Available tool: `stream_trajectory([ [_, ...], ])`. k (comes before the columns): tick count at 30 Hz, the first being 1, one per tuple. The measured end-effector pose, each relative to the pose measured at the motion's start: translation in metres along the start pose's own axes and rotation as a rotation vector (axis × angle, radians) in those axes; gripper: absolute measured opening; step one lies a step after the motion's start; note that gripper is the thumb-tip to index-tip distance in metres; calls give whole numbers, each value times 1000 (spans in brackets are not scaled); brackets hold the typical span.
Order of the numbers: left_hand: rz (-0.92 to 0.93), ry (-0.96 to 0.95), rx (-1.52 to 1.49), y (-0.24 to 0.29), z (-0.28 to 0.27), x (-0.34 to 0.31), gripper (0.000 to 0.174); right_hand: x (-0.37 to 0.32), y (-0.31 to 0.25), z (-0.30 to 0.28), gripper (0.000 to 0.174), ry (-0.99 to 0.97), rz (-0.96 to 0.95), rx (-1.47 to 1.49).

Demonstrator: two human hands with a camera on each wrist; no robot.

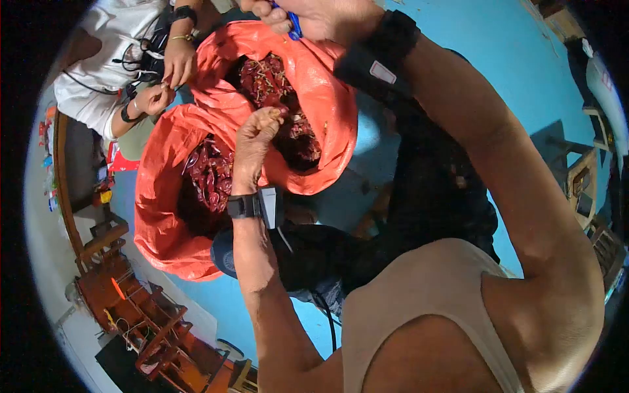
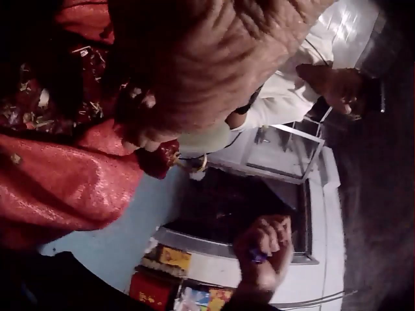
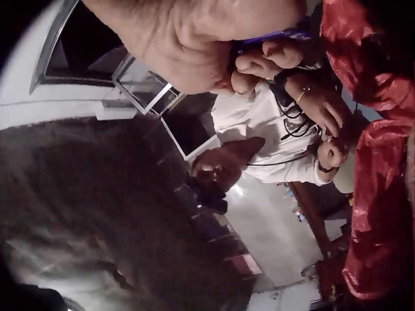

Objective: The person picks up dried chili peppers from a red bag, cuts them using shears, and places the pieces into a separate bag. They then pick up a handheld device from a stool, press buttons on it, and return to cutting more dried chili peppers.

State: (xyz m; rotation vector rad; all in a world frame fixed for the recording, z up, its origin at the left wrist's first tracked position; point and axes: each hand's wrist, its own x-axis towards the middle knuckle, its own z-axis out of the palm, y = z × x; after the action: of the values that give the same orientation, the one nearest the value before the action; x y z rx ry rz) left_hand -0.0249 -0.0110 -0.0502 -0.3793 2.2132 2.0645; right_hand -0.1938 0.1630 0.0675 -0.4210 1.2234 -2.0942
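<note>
A dried red chili (image 2: pixel 159 161) with a pale stem is pinched in the fingertips of my left hand (image 1: pixel 255 144), over the mouth of the farther orange-red sack (image 1: pixel 327 131). Inside that sack lie red chili pieces (image 1: pixel 268 78) mixed with pale stem bits. My right hand (image 1: pixel 331 18), raised at the top of the head view, grips a blue-handled tool (image 1: pixel 295 27); most of the tool is hidden by the fingers. Beside it, the nearer orange-red sack (image 1: pixel 154 216) holds whole dried chilies (image 1: pixel 209 180).
Another person in a white shirt (image 1: pixel 98 108) sits across the sacks, hands (image 1: pixel 164 78) close together at the sack rim. Brown wooden furniture (image 1: pixel 137 308) stands at lower left on the blue floor (image 1: pixel 485 39). Wooden stools (image 1: pixel 580 183) are at the right.
</note>
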Motion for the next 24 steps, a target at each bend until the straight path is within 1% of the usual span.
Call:
stream_trajectory([
  [2, 37, 111, -74, 18, -3, -11, 23, -3, 7, 11, 25, 11, -12, -287],
  [3, 98, 183, -64, 25, -1, -15, 21, -3, 8, 16, 28, -22, 60, -370],
  [4, 106, 194, -67, 28, -3, -19, 21, 5, 24, 14, 25, -162, 72, -471],
  [5, 139, 235, -19, 29, -5, -21, 19, 9, 35, 17, 26, -305, 68, -567],
  [6, 171, 277, 28, 31, -7, -24, 17, 7, 52, 19, 28, -291, -29, -761],
  [7, 186, 299, 27, 39, -1, -28, 15, 8, 61, 25, 28, -365, -167, -779],
  [8, 191, 310, 22, 40, -3, -30, 15, 9, 67, 25, 31, -476, -239, -752],
  [10, 296, 366, 209, 41, -7, -33, 13, 3, 68, 27, 35, -515, -209, -844],
  [11, 309, 366, 253, 43, -10, -36, 12, 3, 69, 29, 35, -525, -206, -848],
  [12, 310, 376, 249, 45, -10, -37, 12, 3, 69, 31, 38, -539, -237, -938],
  [13, 376, 388, 252, 48, -7, -37, 11, 4, 69, 33, 41, -551, -271, -1028],
  [14, 442, 398, 257, 49, -6, -37, 10, 6, 71, 35, 41, -557, -271, -1031],
  [15, 465, 415, 369, 48, -8, -39, 10, 8, 75, 37, 43, -543, -289, -1038],
  [16, 462, 417, 366, 47, -7, -40, 10, 8, 78, 38, 45, -527, -305, -1043],
  [18, 490, 411, 365, 48, -4, -40, 8, 12, 83, 39, 45, -541, -275, -1072],
  [20, 463, 408, 371, 54, 2, -46, 7, 9, 80, 42, 44, -552, -255, -1100],
  [22, 411, 389, 372, 57, 5, -49, 7, 5, 76, 45, 40, -593, -108, -1064],
  [23, 370, 380, 382, 60, 7, -51, 10, 6, 76, 45, 40, -588, -111, -1064],
  [24, 372, 376, 383, 59, 7, -49, 10, 7, 78, 44, 39, -588, -155, -1081],
])
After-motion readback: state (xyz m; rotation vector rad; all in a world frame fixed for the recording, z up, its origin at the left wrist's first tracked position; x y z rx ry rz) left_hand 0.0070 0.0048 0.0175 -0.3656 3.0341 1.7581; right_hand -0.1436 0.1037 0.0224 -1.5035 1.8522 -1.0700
